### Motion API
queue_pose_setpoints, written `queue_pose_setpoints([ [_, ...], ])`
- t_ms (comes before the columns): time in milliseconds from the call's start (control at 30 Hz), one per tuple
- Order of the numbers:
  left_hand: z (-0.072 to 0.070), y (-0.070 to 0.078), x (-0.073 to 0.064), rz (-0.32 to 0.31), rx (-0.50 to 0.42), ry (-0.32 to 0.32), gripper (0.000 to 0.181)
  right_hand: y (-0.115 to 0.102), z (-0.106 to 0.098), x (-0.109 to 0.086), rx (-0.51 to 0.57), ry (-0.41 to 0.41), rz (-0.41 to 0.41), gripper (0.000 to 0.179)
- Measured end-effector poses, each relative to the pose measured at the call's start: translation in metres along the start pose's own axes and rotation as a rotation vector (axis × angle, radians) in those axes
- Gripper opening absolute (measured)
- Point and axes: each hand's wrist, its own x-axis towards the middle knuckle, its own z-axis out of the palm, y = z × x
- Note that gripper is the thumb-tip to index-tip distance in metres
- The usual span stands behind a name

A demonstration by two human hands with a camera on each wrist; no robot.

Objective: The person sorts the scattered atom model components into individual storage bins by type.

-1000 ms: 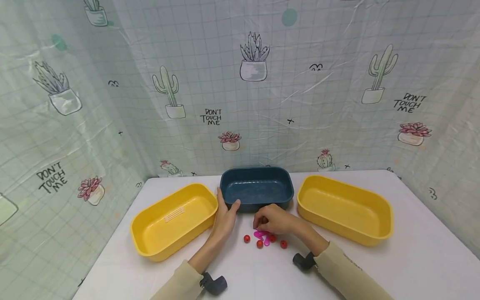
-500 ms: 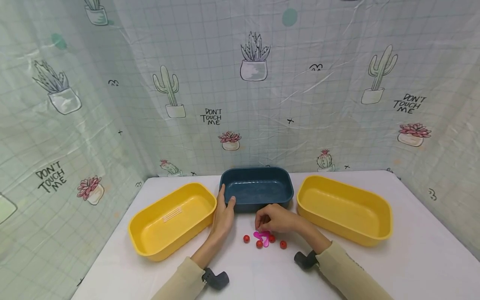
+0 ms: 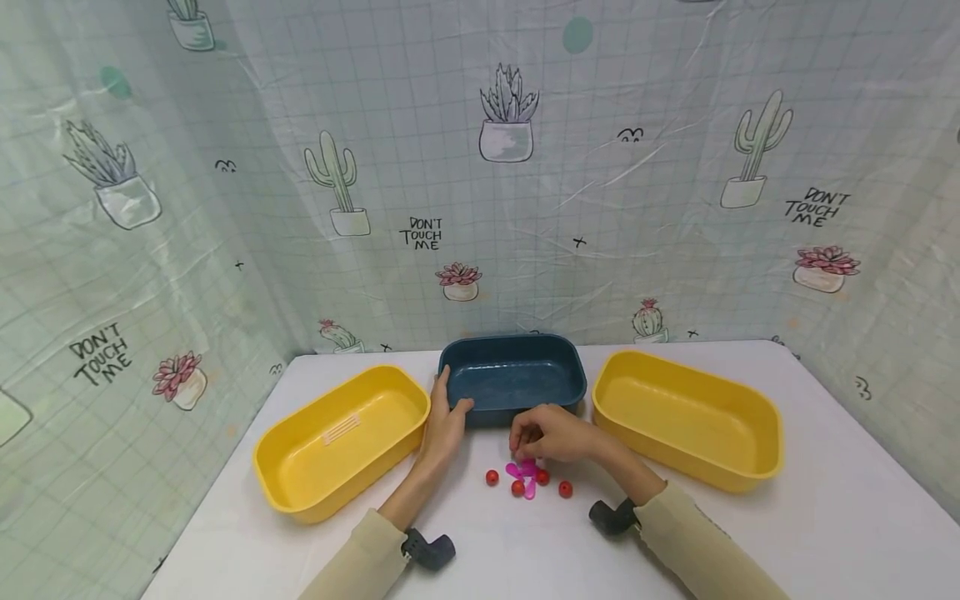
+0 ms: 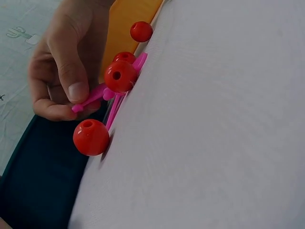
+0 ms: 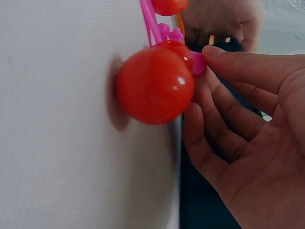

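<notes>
Seemingly mid-pickup, the right hand [image 3: 555, 435] pinches a pink piece [image 5: 198, 63] (left hand [image 3: 444, 433] straight-fingered at the blue bin [image 3: 513, 387]); lifting needs steadiness.

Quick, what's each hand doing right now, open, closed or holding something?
Left hand: open, touching the blue bin.
Right hand: closed, pinching a pink piece.

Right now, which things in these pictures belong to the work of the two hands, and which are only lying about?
Likely part of the job:
bright pink plastic pieces, one pinched by the right hand
four round red beads near them
dark blue rectangular bin, the left hand at its corner

Probably just lying about:
left yellow rectangular bin, pale orange strips inside
right yellow rectangular bin
</notes>
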Motion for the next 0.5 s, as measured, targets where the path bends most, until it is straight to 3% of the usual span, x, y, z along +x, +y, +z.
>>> queue_pose_setpoints([
  [500,0.000,-0.006,0.000,0.000,-0.020,0.030,0.055,-0.013,-0.006,-0.003,-0.022,0.027,-0.045,0.009],
])
